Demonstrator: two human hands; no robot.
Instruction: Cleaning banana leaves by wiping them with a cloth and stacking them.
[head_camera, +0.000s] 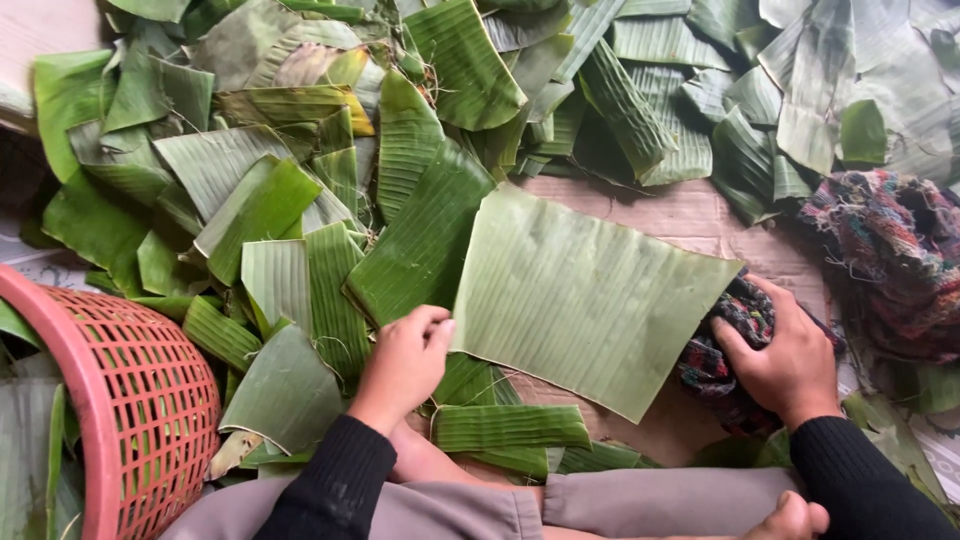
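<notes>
Broad pale-green rectangular banana leaf piece (590, 300) lies flat on the brown surface (690, 215), left hand (405, 362) pinning its edge with curled fingers while right hand (785, 355) clamps a dark multicoloured woven rag (725, 345), apparently mid-wipe, needing a steady sweep across.

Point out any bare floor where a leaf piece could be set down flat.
One bare strip of brown mat lies between the large flat leaf, the leaf heap above and the colourful cloth pile. A smaller patch shows below the leaf, by the right hand. Left of the left hand, towards the pink basket, is crowded.
</notes>
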